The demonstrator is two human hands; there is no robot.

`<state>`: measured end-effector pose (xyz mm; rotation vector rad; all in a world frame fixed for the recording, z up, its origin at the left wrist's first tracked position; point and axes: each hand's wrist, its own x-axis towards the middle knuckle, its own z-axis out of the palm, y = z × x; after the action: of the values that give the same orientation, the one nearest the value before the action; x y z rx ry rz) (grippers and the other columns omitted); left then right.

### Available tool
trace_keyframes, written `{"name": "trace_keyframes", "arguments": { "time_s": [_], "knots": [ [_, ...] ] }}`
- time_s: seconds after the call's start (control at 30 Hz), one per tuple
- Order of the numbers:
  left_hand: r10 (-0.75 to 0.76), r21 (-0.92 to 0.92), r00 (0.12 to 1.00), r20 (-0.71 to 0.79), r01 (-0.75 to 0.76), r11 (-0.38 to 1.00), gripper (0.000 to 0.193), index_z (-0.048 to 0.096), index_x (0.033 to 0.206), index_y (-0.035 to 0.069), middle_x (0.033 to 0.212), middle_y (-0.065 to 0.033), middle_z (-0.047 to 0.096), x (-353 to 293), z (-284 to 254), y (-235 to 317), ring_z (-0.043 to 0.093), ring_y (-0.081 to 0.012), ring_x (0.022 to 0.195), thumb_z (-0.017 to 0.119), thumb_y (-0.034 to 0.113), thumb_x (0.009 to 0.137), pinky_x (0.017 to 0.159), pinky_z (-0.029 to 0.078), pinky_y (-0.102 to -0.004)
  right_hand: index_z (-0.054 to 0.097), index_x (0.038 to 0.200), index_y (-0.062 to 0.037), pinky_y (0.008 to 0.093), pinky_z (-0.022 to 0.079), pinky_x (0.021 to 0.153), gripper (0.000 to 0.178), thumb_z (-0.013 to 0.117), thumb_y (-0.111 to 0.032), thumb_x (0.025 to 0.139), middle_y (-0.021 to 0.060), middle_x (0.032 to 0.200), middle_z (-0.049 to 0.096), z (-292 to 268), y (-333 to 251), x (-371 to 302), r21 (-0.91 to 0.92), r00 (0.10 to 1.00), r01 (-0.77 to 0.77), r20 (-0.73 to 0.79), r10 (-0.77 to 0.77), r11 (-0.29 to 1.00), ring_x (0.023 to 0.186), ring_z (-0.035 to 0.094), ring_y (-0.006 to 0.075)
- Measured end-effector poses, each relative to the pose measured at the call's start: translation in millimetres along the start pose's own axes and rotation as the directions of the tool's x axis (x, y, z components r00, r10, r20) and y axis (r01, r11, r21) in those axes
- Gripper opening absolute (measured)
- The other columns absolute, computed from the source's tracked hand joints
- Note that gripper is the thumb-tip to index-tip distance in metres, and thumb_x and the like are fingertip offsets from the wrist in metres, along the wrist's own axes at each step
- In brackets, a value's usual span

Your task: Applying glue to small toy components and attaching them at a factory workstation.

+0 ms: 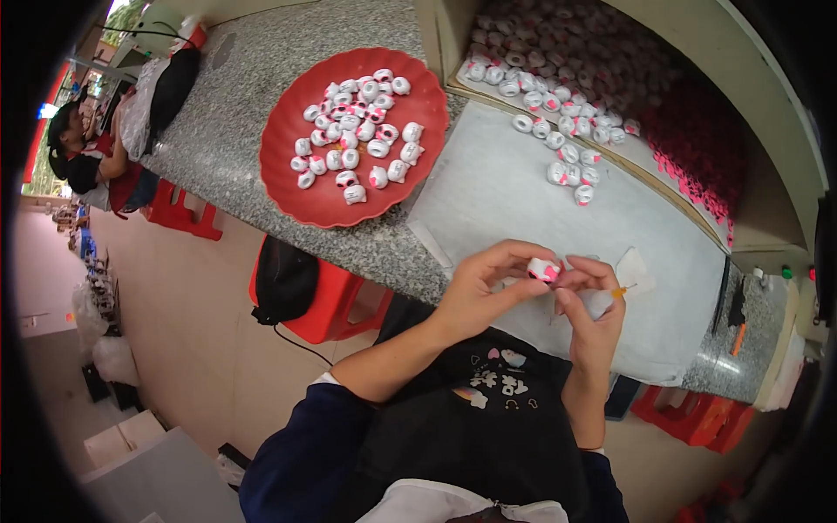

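White-and-pink bead (545, 270) is up in the person's fingers, above the near part of the pale work sheet (471, 187). Under everything runs the speckled counter (235, 113); from where I stand, one careless elbow might nudge something off its front edge. At its back, an open compartment (440, 44) holds a deep heap of similar beads on one side and a mass of small pink pieces (697, 192) on the other; a knock could send some sliding onto the sheet. Near the counter's edge, the red scalloped dish (277, 166) carries a few dozen beads with pink marks, and a bump there would likely spill them. The left hand (488, 283) pinches the bead between thumb and fingers. The right hand (595, 327) grips a small bottle (600, 303) with an orange tip, its fingertips close by; whether they touch the bead, I can't tell. Squeezing that bottle by accident might drip onto the sheet.
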<state>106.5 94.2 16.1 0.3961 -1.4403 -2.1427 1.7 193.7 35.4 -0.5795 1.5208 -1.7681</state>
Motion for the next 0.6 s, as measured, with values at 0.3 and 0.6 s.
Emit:
{"name": "trace_keyframes", "arguments": {
  "time_s": [0.3, 0.6],
  "knots": [
    [-0.094, -0.083, 0.995, -0.023, 0.092, 0.992, 0.029, 0.046, 0.099, -0.003, 0.093, -0.0147, 0.055, 12, -11, 4, 0.053, -0.0183, 0.088, 0.054, -0.004, 0.071, 0.078, 0.041, -0.0276, 0.054, 0.081, -0.0004, 0.0266, 0.039, 0.065, 0.017, 0.056, 0.001, 0.064, 0.0105, 0.078, 0.052, -83, -6, 11, -0.922, 0.935, 0.099, -0.042, -0.353, 0.373, 0.07, 0.051, 0.0217],
    [-0.051, -0.095, 0.998, 0.023, 0.053, 0.994, 0.03, 0.046, 0.097, -0.002, 0.092, -0.0111, 0.054, 9, 3, -7, 0.053, -0.0151, 0.086, 0.056, -0.006, 0.069, 0.074, 0.043, -0.0242, 0.057, 0.075, -0.0004, 0.023, 0.039, 0.057, 0.016, 0.061, 0.004, 0.06, 0.0104, 0.073, 0.052, -11, -13, 0, -0.538, 0.829, 0.506, 0.088, -0.552, 0.674, 0.066, 0.05, 0.019]
  ]
}}
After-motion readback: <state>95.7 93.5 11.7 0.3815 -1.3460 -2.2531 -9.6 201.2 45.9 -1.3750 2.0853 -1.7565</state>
